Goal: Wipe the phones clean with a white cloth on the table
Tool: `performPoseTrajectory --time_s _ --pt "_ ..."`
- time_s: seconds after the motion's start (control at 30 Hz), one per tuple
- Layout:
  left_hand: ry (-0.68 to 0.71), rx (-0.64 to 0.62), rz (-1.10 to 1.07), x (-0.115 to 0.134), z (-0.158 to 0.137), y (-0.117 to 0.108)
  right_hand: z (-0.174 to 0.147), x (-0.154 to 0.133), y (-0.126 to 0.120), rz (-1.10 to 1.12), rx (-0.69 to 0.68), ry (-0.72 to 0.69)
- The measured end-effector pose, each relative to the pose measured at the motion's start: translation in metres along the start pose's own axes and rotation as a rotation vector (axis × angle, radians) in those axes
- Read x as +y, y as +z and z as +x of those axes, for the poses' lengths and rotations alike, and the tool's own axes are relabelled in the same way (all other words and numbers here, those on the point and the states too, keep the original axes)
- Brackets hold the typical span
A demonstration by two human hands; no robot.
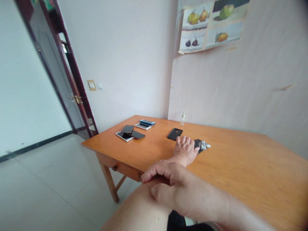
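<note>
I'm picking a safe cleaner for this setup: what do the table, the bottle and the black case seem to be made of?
Table: probably wood, varnished; orange-brown, with a soft sheen.
Bottle: clear plastic or glass; its see-through body leaves that open.
Case: likely plastic or rubbery, going by its thin black shell with cutouts; the exact material is unclear.
</note>
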State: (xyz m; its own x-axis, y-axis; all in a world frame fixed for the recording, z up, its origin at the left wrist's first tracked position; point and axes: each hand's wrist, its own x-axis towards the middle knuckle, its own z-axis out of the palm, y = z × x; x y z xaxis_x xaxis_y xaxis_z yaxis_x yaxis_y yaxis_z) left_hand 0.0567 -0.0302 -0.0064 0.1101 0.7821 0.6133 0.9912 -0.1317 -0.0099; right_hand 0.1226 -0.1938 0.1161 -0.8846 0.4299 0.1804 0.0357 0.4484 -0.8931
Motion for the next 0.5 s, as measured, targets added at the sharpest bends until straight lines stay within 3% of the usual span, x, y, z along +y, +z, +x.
performPoseTrajectory --time_s 0.33,0.5 --pt "-0.05 -0.011 -0.016 0.006 -0.001 -0.001 0.018 0.044 -0.046 -0.195 0.081 0.143" --pt "-0.009 0.008 -0.03 0.004 -0.003 -0.001 0.017 0.021 -0.025 -0.03 0.02 0.068"
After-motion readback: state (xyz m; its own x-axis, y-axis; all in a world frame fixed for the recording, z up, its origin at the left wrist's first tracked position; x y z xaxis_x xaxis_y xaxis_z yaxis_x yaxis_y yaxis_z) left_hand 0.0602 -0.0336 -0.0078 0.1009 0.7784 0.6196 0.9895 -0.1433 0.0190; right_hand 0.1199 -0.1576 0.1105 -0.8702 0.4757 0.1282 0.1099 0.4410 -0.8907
